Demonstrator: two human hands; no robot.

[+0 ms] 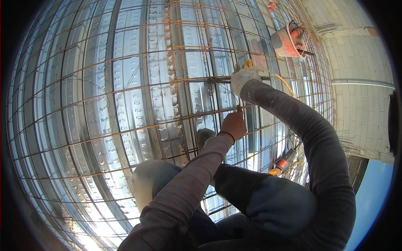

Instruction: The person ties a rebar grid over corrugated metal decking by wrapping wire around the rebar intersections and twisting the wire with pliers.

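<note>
My left hand [234, 125], bare, is at a rusty rebar [207, 114] of the mesh, one finger extended onto the bar. Its other fingers are curled out of sight. Farther out, my right hand [246, 81] wears a pale knit work glove and is curled over dark bars [221, 78] lying crosswise on the mesh. A small yellow piece [248, 63] shows past the glove; whether it is held or part of the glove is unclear. Thin wire runs near both hands. Beneath the mesh is ribbed galvanized metal decking [130, 75].
At upper right, a stained bucket [282, 42] holds a red-orange tool [296, 32] and other items. A yellow cord [285, 84] trails right of my glove. An orange connector [282, 164] lies beside my right knee. A pale block wall [361, 106] borders the right side.
</note>
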